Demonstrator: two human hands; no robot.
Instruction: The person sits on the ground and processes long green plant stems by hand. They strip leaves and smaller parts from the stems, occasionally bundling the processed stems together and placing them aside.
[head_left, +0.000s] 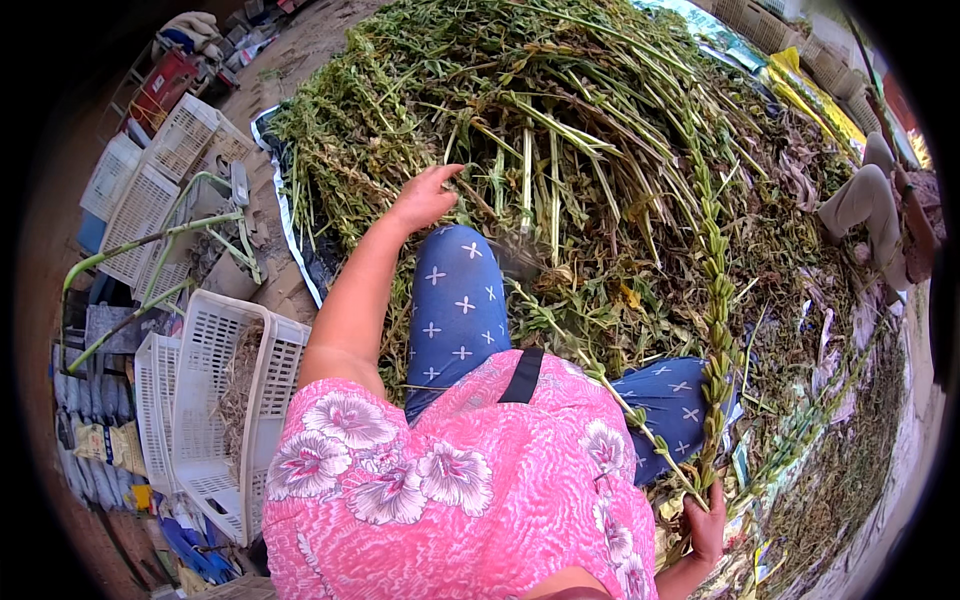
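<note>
My left hand (429, 196) reaches over the heap of cut green plants (585, 225), just beyond my raised knee. Its index finger points to the right; a brown stalk lies beside the fingertips, and whether the fingers hold it cannot be told. Low at the right, my right hand (706, 517) is closed around the lower ends of long stalks. One of these, a stalk thickly lined with green seed pods (718, 322), runs up across the heap. A thinner podded stalk (592, 367) slants up to the left, across my pink shirt and lap.
White plastic crates (225, 405) stand at the left, one with dry plant matter inside. Behind them are a green metal frame (150, 236) and more crates (142, 202). Another person's bent legs (870, 210) show at the right, near a yellow sack (814, 94). Loose leaves and sheeting lie around.
</note>
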